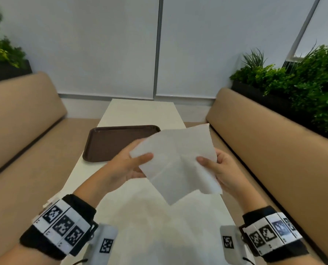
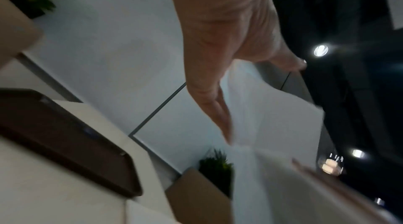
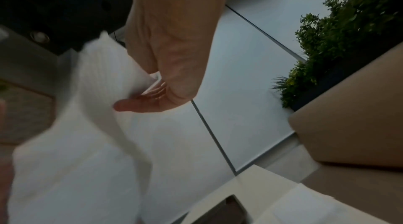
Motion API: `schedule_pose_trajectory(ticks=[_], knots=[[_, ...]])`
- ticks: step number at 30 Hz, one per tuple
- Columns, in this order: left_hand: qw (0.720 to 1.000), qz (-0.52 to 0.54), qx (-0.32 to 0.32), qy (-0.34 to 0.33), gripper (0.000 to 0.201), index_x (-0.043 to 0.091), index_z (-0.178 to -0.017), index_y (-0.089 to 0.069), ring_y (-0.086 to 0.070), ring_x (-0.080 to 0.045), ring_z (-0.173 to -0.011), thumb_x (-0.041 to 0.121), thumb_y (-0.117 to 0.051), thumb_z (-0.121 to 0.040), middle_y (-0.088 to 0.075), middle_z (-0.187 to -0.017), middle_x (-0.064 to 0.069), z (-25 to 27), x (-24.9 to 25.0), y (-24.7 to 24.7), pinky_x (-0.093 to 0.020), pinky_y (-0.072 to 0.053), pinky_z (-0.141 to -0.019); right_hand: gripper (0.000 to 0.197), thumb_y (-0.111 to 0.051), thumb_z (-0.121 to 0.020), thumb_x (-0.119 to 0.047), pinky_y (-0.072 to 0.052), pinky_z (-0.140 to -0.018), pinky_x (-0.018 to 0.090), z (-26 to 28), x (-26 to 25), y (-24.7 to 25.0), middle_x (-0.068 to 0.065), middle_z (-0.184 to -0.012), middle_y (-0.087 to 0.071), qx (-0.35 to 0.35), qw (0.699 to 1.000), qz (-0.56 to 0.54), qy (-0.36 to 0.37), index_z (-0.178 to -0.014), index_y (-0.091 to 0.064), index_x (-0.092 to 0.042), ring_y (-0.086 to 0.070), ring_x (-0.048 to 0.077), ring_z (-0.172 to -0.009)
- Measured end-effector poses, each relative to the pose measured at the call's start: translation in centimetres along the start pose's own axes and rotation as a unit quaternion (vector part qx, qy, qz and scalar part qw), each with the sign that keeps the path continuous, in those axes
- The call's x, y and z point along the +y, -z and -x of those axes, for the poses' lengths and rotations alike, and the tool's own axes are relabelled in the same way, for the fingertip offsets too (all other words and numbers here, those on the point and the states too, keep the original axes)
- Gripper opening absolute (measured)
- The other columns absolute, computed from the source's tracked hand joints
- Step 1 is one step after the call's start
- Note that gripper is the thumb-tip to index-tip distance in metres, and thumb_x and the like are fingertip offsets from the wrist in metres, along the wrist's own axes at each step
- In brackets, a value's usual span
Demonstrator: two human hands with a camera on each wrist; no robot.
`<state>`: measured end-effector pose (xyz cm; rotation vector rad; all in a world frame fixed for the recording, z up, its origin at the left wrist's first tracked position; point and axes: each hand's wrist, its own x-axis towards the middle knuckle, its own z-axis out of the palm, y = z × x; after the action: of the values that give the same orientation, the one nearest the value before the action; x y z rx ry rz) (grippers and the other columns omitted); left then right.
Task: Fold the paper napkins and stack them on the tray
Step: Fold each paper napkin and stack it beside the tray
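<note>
1. Two tan padded benches (image 1: 274, 150) run up the left and right sides of the head view, with a long white table (image 1: 140, 113) between them reaching toward the upper centre of the frame.
2. Pale wall panels (image 1: 102, 44) fill the top of the frame; green plants (image 1: 302, 83) in dark planters sit at the upper left and upper right behind the bench backs.
3. One brown tray (image 1: 109, 144) lies flat on the table, left of centre in the head view – its far right corner is hidden behind the napkin.
4. One white paper napkin (image 1: 176, 161) is held up in the air at the centre of the frame, above the table and just right of the tray; it is opened out, turned like a diamond, with soft creases crossing its middle.
5. Left hand (image 1: 128, 167) pinches the napkin's left edge – thumb on top, fingers behind the sheet.
6. Right hand (image 1: 222, 169) pinches the right edge the same way, thumb on the near face.
7. Both wrists wear black bands with square black-and-white markers (image 1: 64, 224) at the bottom corners of the frame
</note>
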<state>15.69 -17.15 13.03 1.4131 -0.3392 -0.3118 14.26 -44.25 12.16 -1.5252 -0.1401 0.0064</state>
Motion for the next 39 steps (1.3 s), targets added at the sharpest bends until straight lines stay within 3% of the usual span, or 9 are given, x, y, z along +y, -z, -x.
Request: schedule_pose_trajectory(ticks=[4, 9, 15, 21, 24, 27, 32, 36, 39], knots=[[0.997, -0.074, -0.017, 0.028, 0.063, 0.029, -0.125, -0.054, -0.065, -0.018, -0.107, 0.023, -0.083, -0.069, -0.068, -0.118, 0.004, 1.3, -1.8, 0.1, -0.036, -0.054, -0.09, 0.034, -0.067, -0.086, -0.02, -0.052, -0.076, 0.037, -0.2, -0.9, -1.0, 0.026, -0.107, -0.065, -0.005, 1.0, -0.021, 0.005, -0.111, -0.061, 0.002, -0.063, 0.031, -0.088], [0.998, -0.061, -0.003, 0.032, 0.039, 0.023, -0.105, -0.069, -0.066, -0.009, -0.09, 0.022, -0.077, -0.066, -0.073, -0.102, 0.003, 1.7, -3.5, -0.9, -0.019, -0.049, -0.073, 0.024, -0.052, -0.095, -0.015, -0.056, -0.062, 0.028, 0.3, -1.6, -2.2, 0.015, -0.095, -0.07, -0.019, 0.996, -0.083, -0.03, -0.111, -0.061, 0.0, -0.068, 0.022, -0.077], [0.978, 0.164, 0.091, 0.093, 0.019, 0.027, -0.107, -0.062, -0.068, -0.024, -0.095, 0.032, -0.048, -0.095, -0.075, -0.098, 0.001, 1.8, -4.5, -2.0, -0.046, -0.053, -0.085, 0.019, -0.05, -0.096, -0.014, -0.054, -0.061, 0.027, 1.3, -2.0, -2.5, 0.012, -0.091, -0.067, 0.009, 0.998, -0.055, -0.033, -0.109, -0.064, -0.01, -0.064, 0.022, -0.075], [0.971, 0.227, 0.0, 0.077, 0.092, 0.018, -0.125, -0.056, -0.063, -0.034, -0.11, 0.028, -0.095, -0.043, -0.065, -0.122, -0.013, 2.4, -4.1, -0.6, -0.044, -0.057, -0.083, 0.024, -0.051, -0.097, -0.022, -0.055, -0.061, 0.028, 2.8, -1.2, -2.5, 0.014, -0.09, -0.07, 0.057, 0.996, -0.058, -0.023, -0.093, -0.07, -0.009, -0.066, 0.02, -0.073], [0.971, 0.202, -0.034, 0.121, 0.093, 0.016, -0.122, -0.058, -0.068, -0.032, -0.099, 0.026, -0.096, -0.037, -0.069, -0.114, -0.013, 3.0, -4.2, -0.9, -0.042, -0.059, -0.072, 0.022, -0.052, -0.096, -0.022, -0.058, -0.066, 0.031, 3.2, -0.9, -3.1, 0.014, -0.096, -0.073, 0.091, 0.991, -0.095, -0.024, -0.1, -0.069, -0.009, -0.069, 0.021, -0.078], [0.973, 0.183, -0.059, 0.126, 0.089, 0.015, -0.124, -0.057, -0.061, -0.04, -0.109, 0.03, -0.094, -0.045, -0.064, -0.121, -0.016, 3.4, -4.3, -0.7, -0.047, -0.057, -0.081, 0.03, -0.054, -0.094, -0.023, -0.053, -0.077, 0.039, 3.5, -0.6, -3.9, 0.021, -0.109, -0.068, 0.109, 0.986, -0.122, -0.025, -0.113, -0.062, 0.0, -0.064, 0.03, -0.09], [0.992, 0.106, -0.028, 0.057, 0.082, 0.011, -0.111, -0.067, -0.068, -0.03, -0.099, 0.023, -0.096, -0.036, -0.07, -0.112, -0.015, 4.4, -2.9, -0.2, -0.034, -0.058, -0.074, 0.025, -0.055, -0.093, -0.023, -0.056, -0.066, 0.032, 4.5, -0.8, -4.5, 0.017, -0.102, -0.071, 0.08, 0.994, -0.079, 0.005, -0.109, -0.065, -0.006, -0.068, 0.024, -0.083], [0.999, 0.048, 0.016, -0.007, 0.072, 0.011, -0.098, -0.074, -0.07, -0.024, -0.095, 0.04, -0.095, -0.035, -0.072, -0.106, -0.013, 4.8, -1.4, 0.9, -0.026, -0.057, -0.071, 0.021, -0.065, -0.083, -0.02, -0.057, -0.071, 0.039, 5.1, -1.2, -4.4, 0.018, -0.094, -0.073, 0.068, 0.997, 0.01, 0.042, -0.097, -0.07, -0.006, -0.069, 0.029, -0.08], [0.998, 0.029, 0.039, -0.035, 0.073, 0.016, -0.097, -0.074, -0.071, -0.019, -0.093, 0.051, -0.091, -0.035, -0.073, -0.104, -0.008, 5.3, -0.7, 1.9, -0.023, -0.056, -0.069, 0.015, -0.064, -0.085, -0.01, -0.057, -0.072, 0.028, 5.1, -1.2, -3.9, 0.013, -0.095, -0.074, 0.064, 0.995, 0.034, 0.074, -0.098, -0.07, -0.005, -0.07, 0.021, -0.084]])
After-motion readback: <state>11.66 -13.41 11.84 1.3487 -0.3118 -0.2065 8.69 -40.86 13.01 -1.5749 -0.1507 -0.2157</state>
